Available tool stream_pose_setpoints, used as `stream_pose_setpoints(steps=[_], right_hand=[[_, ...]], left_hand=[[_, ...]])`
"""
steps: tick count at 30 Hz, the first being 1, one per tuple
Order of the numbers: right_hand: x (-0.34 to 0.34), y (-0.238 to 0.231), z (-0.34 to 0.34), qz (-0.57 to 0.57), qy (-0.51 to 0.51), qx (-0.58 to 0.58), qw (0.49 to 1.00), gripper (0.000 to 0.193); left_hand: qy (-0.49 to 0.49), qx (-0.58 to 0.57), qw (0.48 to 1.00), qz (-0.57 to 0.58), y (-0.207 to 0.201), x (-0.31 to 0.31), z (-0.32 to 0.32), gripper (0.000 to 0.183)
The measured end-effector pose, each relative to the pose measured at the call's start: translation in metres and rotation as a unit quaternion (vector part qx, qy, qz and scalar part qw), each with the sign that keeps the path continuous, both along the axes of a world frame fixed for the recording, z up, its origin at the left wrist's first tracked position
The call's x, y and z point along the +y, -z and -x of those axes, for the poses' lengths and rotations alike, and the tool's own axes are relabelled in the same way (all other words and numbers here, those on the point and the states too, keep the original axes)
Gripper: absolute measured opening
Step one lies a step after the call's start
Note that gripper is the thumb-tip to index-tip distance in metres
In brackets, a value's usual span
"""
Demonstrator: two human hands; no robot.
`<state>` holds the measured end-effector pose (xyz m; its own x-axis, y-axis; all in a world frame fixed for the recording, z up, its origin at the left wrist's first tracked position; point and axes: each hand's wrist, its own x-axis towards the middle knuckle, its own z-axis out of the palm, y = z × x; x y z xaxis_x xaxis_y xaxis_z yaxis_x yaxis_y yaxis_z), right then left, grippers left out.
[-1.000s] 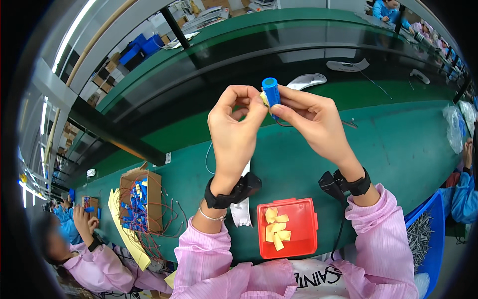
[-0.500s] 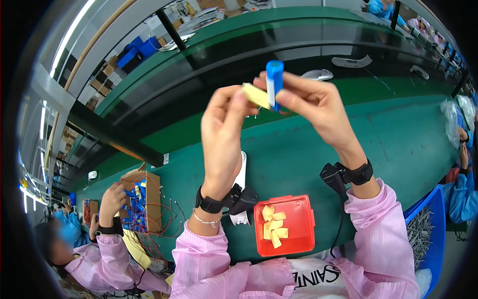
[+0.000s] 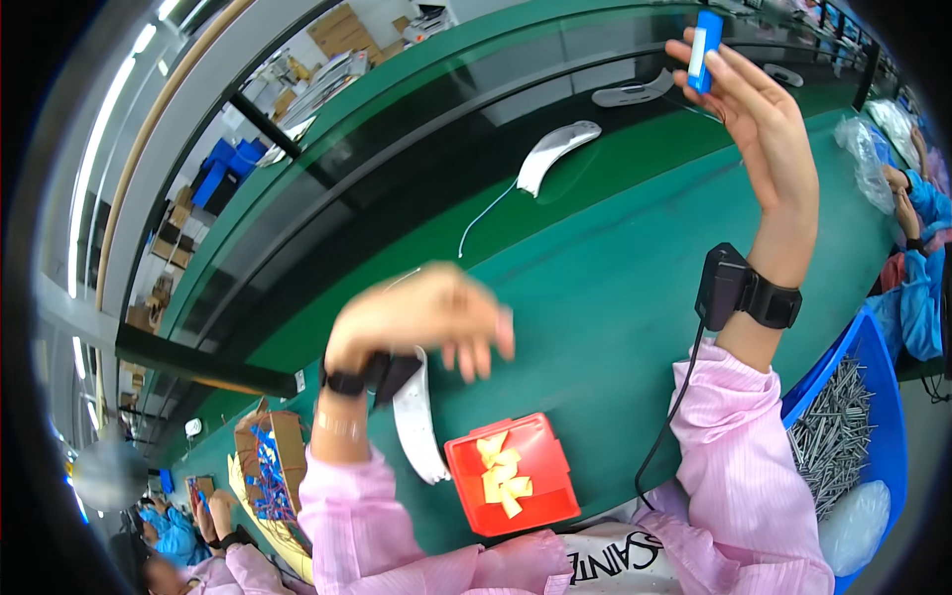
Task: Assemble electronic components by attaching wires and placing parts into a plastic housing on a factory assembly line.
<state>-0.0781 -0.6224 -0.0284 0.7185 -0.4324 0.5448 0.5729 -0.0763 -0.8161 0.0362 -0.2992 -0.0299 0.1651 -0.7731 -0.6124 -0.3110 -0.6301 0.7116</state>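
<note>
High at the far right, my right hand pinches a blue cylindrical battery with a white strip along its side. A thin dark wire trails below it. My left hand, smeared by motion, hangs over the green table with its fingers apart and nothing visible in them. Just below that hand lies a red plastic box containing several small yellow pieces. A white curved casing rests on the table beside the box, partly behind my left wrist.
A blue bin of metal pins stands at my right, with a clear plastic bag in it. Another white casing with a cable lies on the conveyor ahead. At left, a cardboard box holds blue wired parts near a co-worker.
My right hand has carried the battery up and to the right. My left hand has come away from it, down and leftward; the yellow piece it held no longer shows.
</note>
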Motion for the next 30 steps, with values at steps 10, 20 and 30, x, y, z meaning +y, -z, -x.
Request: stream_pose_setpoints(steps=[10,20,30], right_hand=[[-0.040,0.012,0.037,-0.135,0.123,-0.029,0.983,0.038],[0.042,-0.006,-0.014,-0.048,-0.034,0.022,0.998,0.037],[0.198,0.007,-0.064,0.040,-0.184,0.091,0.978,0.035]], left_hand=[[-0.168,-0.406,0.884,0.157,0.187,-0.229,-0.210,0.069],[-0.309,-0.066,0.828,0.463,0.042,-0.120,-0.091,0.023],[-0.456,0.050,0.657,0.598,0.036,0.004,-0.017,0.043]])
